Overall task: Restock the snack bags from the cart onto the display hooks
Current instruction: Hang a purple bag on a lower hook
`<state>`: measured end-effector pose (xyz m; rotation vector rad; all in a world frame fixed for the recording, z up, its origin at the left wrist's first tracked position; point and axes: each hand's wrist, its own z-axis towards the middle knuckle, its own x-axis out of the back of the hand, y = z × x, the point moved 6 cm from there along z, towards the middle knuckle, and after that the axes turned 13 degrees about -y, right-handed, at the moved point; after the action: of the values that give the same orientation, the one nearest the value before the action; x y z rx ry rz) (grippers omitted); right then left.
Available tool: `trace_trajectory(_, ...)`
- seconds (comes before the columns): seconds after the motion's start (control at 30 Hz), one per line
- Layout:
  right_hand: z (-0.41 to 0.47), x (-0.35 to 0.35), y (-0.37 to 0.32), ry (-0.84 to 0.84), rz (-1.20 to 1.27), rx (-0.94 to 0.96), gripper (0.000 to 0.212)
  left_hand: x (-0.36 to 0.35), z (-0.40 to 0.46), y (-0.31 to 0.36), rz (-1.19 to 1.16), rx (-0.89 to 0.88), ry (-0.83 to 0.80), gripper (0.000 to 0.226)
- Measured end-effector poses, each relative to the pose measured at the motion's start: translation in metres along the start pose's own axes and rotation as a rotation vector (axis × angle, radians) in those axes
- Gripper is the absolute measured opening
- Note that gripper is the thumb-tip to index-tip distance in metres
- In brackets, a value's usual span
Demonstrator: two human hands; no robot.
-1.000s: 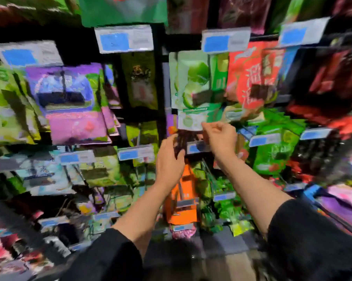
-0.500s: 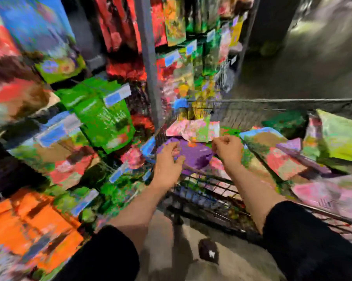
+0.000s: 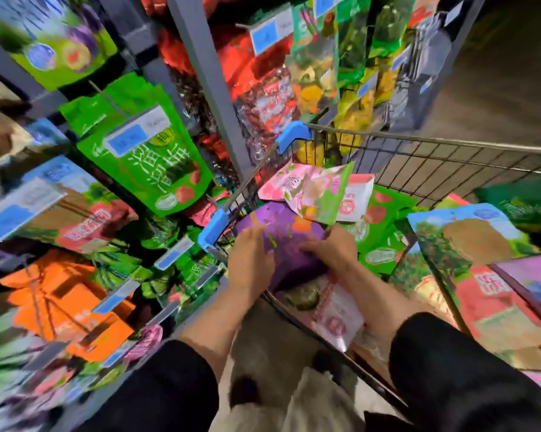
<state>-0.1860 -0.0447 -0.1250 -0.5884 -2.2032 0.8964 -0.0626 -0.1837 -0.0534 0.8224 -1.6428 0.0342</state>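
the purple snack bag (image 3: 281, 241) lies in the wire cart (image 3: 418, 157), on top of other bags, near the blue corner guard (image 3: 214, 227). it is held at its left edge by the left hand (image 3: 252, 260), while the right hand (image 3: 331, 251) is curled on its right side. it should be lifted by both edges, kept flat, so that the pink-green bag (image 3: 320, 194) touching its far edge is not dragged out, then turned toward the display hooks (image 3: 113, 101).

Purple bag (image 3: 281, 241) flecked with green and orange. Pink-and-green bag (image 3: 319, 194) with a floral print. Green bag (image 3: 147, 163) with white lettering. Orange bags (image 3: 66, 307). Blue-and-white tags (image 3: 138, 132). Grey wire cart (image 3: 450, 163) with blue corners. Black sleeves (image 3: 456, 369).
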Motion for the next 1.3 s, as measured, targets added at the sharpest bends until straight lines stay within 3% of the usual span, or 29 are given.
trace_trajectory(0.1,0.000,0.005,0.007,0.034,-0.016,-0.058,0.028,-0.004,0.003,0.007,0.016,0.031,-0.025,0.042)
trace_trajectory(0.13,-0.001,0.009,0.010,0.042,0.009,-0.046,0.033,-0.006,0.006,0.007,-0.011,0.044,-0.030,0.039)
trace_trajectory(0.2,-0.006,0.016,0.011,0.026,0.112,0.036,0.035,-0.007,0.013,0.008,-0.069,0.067,-0.029,0.035)
trace_trajectory(0.3,-0.037,0.033,0.010,-0.051,0.396,0.247,0.033,-0.011,0.024,0.008,-0.143,0.120,-0.074,0.050)
trace_trajectory(0.4,-0.070,0.065,0.017,-0.056,0.495,0.376,0.023,-0.010,0.032,0.015,-0.435,0.182,-0.079,0.048)
trace_trajectory(0.47,-0.085,0.083,0.026,-0.044,0.472,0.408,0.037,-0.022,0.031,0.029,-0.718,0.211,-0.193,0.041)
trace_trajectory(0.53,-0.102,0.096,0.031,-0.023,0.467,0.387,0.043,-0.050,0.032,0.044,-0.970,0.258,-0.403,0.051)
trace_trajectory(0.6,-0.119,0.101,0.037,-0.002,0.497,0.370,0.023,-0.072,0.032,0.060,-1.079,0.298,-0.569,0.050)
trace_trajectory(0.7,-0.134,0.109,0.060,0.070,0.510,0.304,0.016,-0.092,0.034,0.070,-1.172,0.327,-0.543,0.034)
trace_trajectory(0.83,-0.148,0.132,0.103,0.206,0.336,0.136,0.035,-0.115,0.043,0.092,-1.434,0.197,-0.548,0.048)
trace_trajectory(0.93,-0.154,0.154,0.120,0.393,0.230,0.034,0.023,-0.114,0.047,0.116,-1.428,0.079,-0.525,0.021)
trace_trajectory(1.07,-0.150,0.187,0.122,0.577,-0.045,-0.049,0.007,-0.096,0.057,0.129,-1.345,0.057,-0.361,0.021)
trace_trajectory(1.13,-0.132,0.198,0.116,0.571,-0.186,-0.069,0.024,-0.085,0.063,0.127,-1.323,0.102,-0.255,0.017)
trace_trajectory(1.23,-0.095,0.214,0.105,0.515,-0.287,-0.089,0.032,-0.076,0.072,0.121,-1.212,0.152,-0.193,0.051)
trace_trajectory(1.3,-0.068,0.223,0.101,0.468,-0.350,-0.131,0.034,-0.075,0.075,0.118,-1.113,0.123,-0.238,0.052)
